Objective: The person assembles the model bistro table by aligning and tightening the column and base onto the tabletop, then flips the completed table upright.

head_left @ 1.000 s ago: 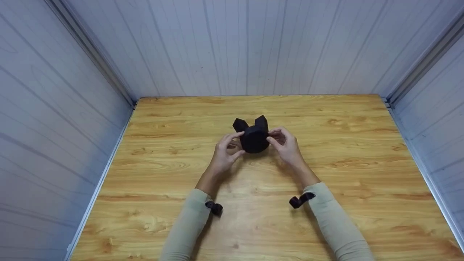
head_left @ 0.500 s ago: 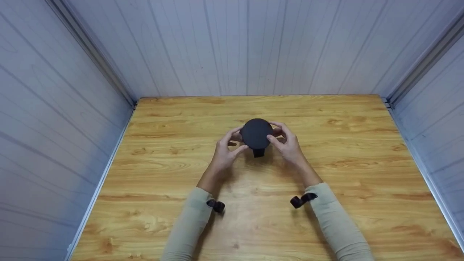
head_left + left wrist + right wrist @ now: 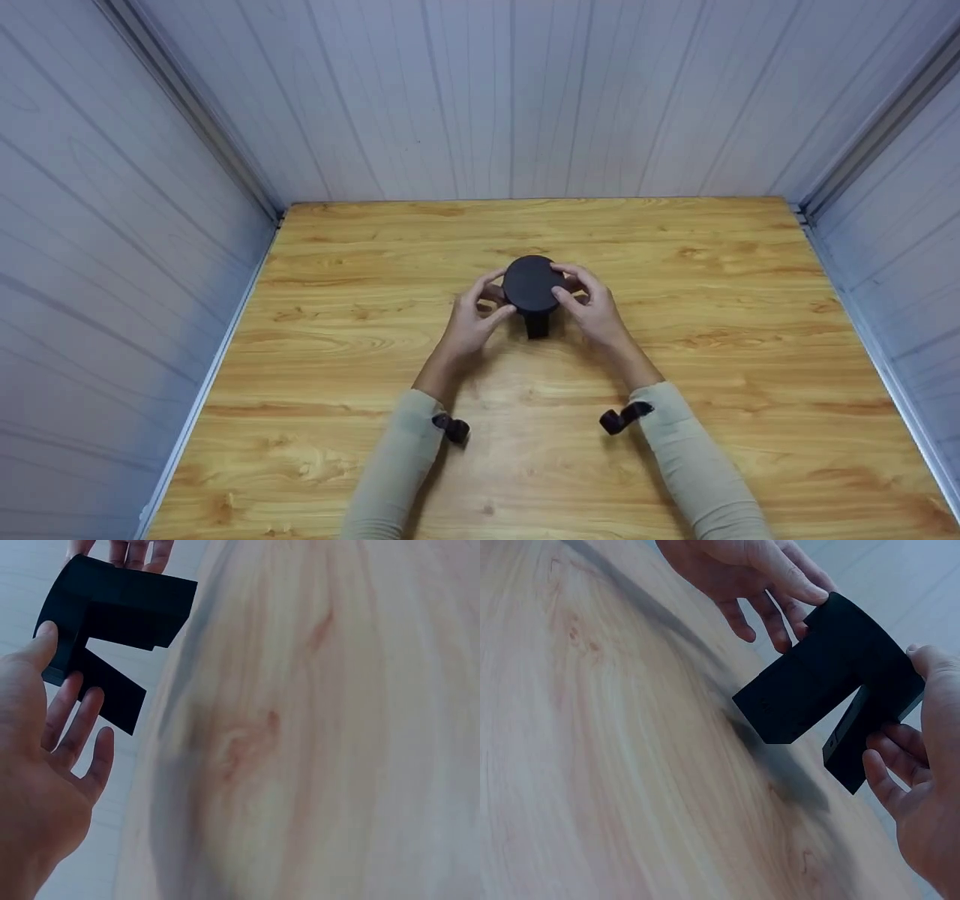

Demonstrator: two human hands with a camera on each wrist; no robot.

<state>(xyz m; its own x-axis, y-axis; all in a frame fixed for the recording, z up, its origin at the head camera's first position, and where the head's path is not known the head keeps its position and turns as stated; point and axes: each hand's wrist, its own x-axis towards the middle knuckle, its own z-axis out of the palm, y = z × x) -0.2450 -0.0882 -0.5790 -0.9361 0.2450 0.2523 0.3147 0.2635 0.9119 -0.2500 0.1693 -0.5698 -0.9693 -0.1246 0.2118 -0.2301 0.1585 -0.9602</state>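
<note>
Both hands hold a black stool-shaped piece (image 3: 532, 283), its flat round top upward and blocky legs pointing down to the table. One leg shows below the disc in the head view; two show in the left wrist view. My left hand (image 3: 469, 324) grips the rim from the left, thumb in front and fingers toward the back. From the right, my right hand (image 3: 598, 311) pinches the rim, with thumb and index finger at the top's edge. The right wrist view shows the piece (image 3: 840, 664) tilted between both hands, with its shadow on the wood.
A wood-grain table (image 3: 337, 337) spreads beneath the hands. Pale panel walls (image 3: 465, 97) enclose it at the back, left and right. Small black wrist cameras (image 3: 451, 429) sit on the beige sleeves (image 3: 694, 457).
The black piece has turned over: its legs pointed up and away a second ago and point down now. Since half a second ago it has shifted slightly toward me, still between both hands.
</note>
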